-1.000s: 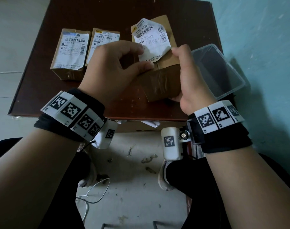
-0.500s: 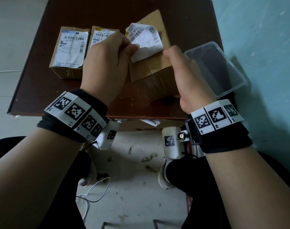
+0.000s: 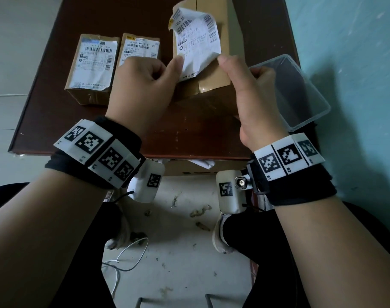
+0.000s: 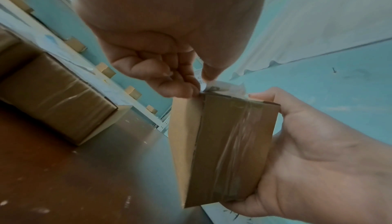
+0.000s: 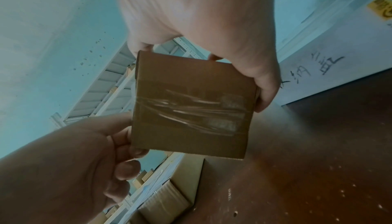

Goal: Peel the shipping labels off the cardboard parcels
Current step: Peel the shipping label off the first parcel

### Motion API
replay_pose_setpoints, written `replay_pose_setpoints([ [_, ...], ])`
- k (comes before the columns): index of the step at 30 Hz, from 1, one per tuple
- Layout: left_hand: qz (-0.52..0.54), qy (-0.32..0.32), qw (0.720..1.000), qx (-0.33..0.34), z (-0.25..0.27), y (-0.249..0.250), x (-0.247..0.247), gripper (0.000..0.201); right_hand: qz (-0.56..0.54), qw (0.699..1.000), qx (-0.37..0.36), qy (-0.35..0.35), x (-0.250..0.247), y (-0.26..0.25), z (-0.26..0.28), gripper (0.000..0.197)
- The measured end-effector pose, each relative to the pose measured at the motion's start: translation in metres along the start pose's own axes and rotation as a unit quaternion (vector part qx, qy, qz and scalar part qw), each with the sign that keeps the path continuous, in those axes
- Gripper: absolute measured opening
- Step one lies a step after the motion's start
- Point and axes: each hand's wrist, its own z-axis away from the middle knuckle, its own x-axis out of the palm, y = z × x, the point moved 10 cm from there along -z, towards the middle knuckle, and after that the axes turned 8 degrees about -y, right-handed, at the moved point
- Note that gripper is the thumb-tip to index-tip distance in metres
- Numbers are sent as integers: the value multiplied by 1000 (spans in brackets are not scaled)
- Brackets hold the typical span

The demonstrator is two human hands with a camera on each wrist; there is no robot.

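Note:
My right hand [image 3: 245,85] grips a taped cardboard parcel [image 3: 214,54] and holds it tilted above the brown table [image 3: 56,121]. In the right wrist view its fingers curl round the top edge and right side of the parcel [image 5: 191,103]. My left hand [image 3: 145,85] pinches the lower corner of the white shipping label [image 3: 196,41], which stands curled and largely lifted off the parcel's top face. The left wrist view shows thumb and forefinger nipping the label [image 4: 212,86] at the edge of the parcel [image 4: 224,145]. Two smaller parcels [image 3: 91,67] [image 3: 140,50] lie at the left, labels stuck on.
A clear plastic container [image 3: 294,90] sits at the table's right edge, against the teal wall. Crumpled paper [image 3: 200,163] shows under the table's front edge. A white cable [image 3: 123,258] and scraps lie on the floor between my legs.
The left hand has pulled the label further off, so more of it stands free and curled. The parcel has been raised and tilted away in the right hand.

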Motion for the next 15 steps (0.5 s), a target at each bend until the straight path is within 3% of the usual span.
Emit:
replay_pose_setpoints([
  [7, 92, -53, 993, -59, -2, -13, 12, 33, 29, 998, -60, 19, -4, -8, -2, 79],
  [15, 235, -64, 962, -121, 0, -18, 23, 28, 99, 992, -63, 34, -6, -4, -5, 79],
])
